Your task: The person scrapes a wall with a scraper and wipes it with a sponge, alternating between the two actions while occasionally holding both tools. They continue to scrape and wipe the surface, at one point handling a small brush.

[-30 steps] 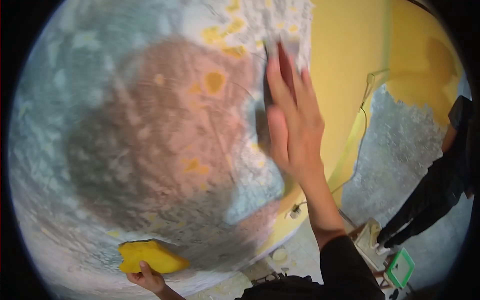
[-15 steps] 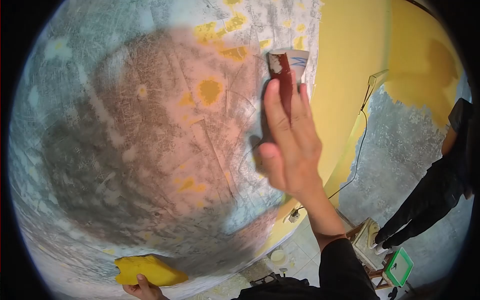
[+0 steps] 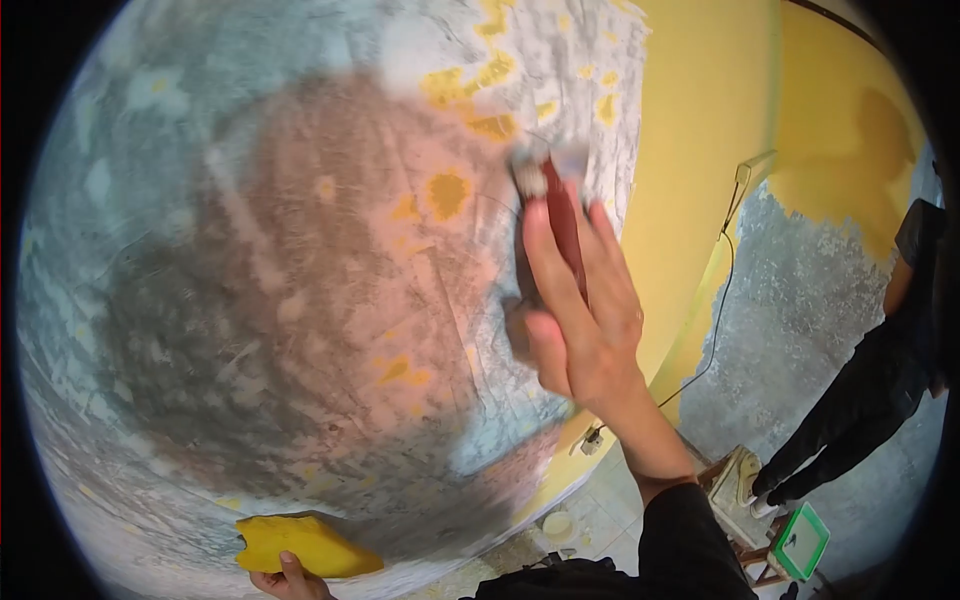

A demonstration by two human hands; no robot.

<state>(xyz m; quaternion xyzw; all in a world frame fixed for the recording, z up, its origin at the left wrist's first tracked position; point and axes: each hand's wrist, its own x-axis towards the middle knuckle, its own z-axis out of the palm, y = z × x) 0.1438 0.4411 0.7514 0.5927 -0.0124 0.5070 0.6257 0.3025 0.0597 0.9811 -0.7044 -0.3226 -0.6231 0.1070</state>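
Against the wall [image 3: 300, 300], high and right of the bare patch, my right hand [image 3: 580, 320] presses a scraper [image 3: 560, 215], fingers flat along its dark red handle; it seems light and stiff, best held low on that handle. Near and left, my left hand [image 3: 285, 578] pinches a soft yellow sponge [image 3: 300, 545]. Against half a second ago, the blade sits slightly lower and blurred.

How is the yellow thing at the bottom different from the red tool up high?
The yellow sponge is a chunky yellow block; the scraper is thin, with a dark red handle and pale blade. The left hand holds the sponge low on the wall; the right hand presses the scraper up high. Both touch the wall.
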